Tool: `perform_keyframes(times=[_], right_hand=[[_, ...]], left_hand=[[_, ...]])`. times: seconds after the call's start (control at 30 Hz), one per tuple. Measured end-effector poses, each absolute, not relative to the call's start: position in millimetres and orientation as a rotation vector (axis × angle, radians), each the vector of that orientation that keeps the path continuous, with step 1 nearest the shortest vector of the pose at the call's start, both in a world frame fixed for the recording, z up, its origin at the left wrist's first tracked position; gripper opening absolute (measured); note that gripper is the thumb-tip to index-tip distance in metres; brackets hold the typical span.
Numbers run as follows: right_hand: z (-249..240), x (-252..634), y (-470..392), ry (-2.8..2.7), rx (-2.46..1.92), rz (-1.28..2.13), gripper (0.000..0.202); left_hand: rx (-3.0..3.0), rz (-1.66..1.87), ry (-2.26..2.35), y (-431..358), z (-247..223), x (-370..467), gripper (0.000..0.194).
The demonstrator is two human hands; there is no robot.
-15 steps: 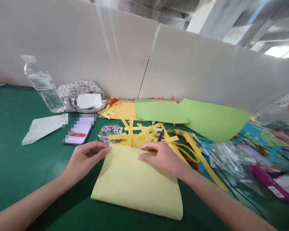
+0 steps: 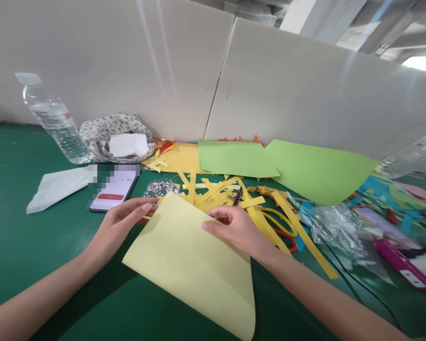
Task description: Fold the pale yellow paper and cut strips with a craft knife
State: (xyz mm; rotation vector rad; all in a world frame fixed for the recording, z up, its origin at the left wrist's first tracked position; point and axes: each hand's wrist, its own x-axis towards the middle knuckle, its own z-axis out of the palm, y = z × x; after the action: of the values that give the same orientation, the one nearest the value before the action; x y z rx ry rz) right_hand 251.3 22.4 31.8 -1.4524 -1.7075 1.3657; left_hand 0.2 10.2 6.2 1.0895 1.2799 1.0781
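The pale yellow paper (image 2: 195, 265) has turned above the green table's (image 2: 14, 237) near side, and my right hand (image 2: 239, 229) pinches its top edge, while my left hand (image 2: 117, 225) is half open beside it.

Two hands (image 2: 236, 232), one pale sheet (image 2: 195, 265), one phone (image 2: 115, 189), two green sheets (image 2: 315, 168).

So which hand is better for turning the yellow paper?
Probably the right hand: its fingers pinch the pale yellow paper by its edge. The left hand shows no clear grip on it.
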Motion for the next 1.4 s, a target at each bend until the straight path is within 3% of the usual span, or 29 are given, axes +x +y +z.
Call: perform_keyframes(times=[0.33,0.57,1.4], right_hand=[[33.9,248.6,18.1,-1.814,-1.500,1.257,0.012],[27.9,252.9,16.9,-1.886,-1.484,1.176,0.021],[32.8,251.9,14.3,-1.875,-1.531,1.156,0.022]], left_hand=[[1.012,0.972,1.352,10.4,-2.2,0.8,0.028],[1.074,0.952,1.368,10.1,0.8,2.6,0.026],[1.191,0.964,1.353,10.7,-6.4,-0.6,0.034]])
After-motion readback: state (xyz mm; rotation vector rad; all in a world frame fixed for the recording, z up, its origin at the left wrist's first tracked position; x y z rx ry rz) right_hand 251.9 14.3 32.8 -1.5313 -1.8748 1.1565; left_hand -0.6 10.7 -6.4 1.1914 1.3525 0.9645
